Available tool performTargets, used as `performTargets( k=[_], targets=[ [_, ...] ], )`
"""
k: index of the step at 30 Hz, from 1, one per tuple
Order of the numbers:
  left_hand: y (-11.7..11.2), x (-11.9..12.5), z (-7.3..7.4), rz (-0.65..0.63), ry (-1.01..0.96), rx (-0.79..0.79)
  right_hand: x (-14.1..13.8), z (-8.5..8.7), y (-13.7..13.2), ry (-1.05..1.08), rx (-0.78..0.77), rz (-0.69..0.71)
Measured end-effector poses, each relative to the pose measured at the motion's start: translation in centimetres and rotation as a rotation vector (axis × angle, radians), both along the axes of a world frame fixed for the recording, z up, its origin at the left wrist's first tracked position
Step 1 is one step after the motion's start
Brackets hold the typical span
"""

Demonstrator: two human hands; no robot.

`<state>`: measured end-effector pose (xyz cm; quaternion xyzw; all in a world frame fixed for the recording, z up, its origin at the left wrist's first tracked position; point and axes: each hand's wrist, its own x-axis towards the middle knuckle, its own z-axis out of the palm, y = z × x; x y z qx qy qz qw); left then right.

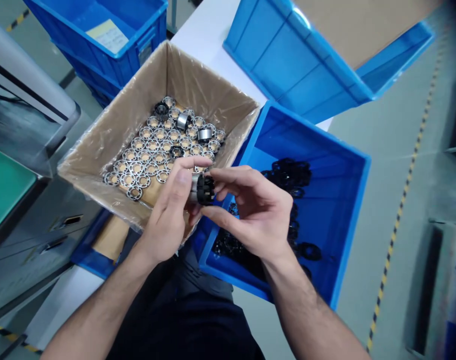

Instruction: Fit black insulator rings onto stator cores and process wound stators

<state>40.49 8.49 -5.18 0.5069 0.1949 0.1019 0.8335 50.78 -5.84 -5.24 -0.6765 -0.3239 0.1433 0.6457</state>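
My left hand (171,205) is closed around a silver metal stator core (194,188) and holds it on its side over the near edge of the carton. A black slotted plastic end cap (205,190) sits on the core's right end. My right hand (256,205) has its thumb and fingertips curled about that cap from the right. Below, in the plastic-lined cardboard carton (89,135), stand rows of silver stator cores (152,145). A few cores among them wear black caps, and two capped cores (204,135) lie on their sides.
A blue bin (325,200) to the right holds many loose black plastic rings (291,172). Another blue bin (280,60) with cardboard in it stands behind. Stacked blue crates (96,65) are at upper left, and a grey cabinet (33,245) is at left.
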Motion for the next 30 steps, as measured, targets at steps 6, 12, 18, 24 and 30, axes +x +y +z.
performTargets(
  k=[6,12,18,24,30],
  targets=[
    [-0.2,0.0,0.2,-0.021,0.035,-0.021,0.5,-0.4,-0.7,0.027,0.048,0.031],
    [-0.1,0.1,0.2,-0.051,0.048,0.011,0.1,0.0,-0.1,0.083,0.068,-0.018],
    [0.1,-0.3,-0.3,-0.094,0.021,0.068,-0.1,0.7,0.4,0.180,0.103,-0.069],
    [0.2,-0.4,-0.3,-0.157,0.028,0.006,0.2,0.7,0.0,0.216,0.078,-0.066],
    [0.3,0.0,0.1,-0.173,0.017,-0.048,0.4,0.8,0.1,0.267,0.061,-0.068]
  ],
)
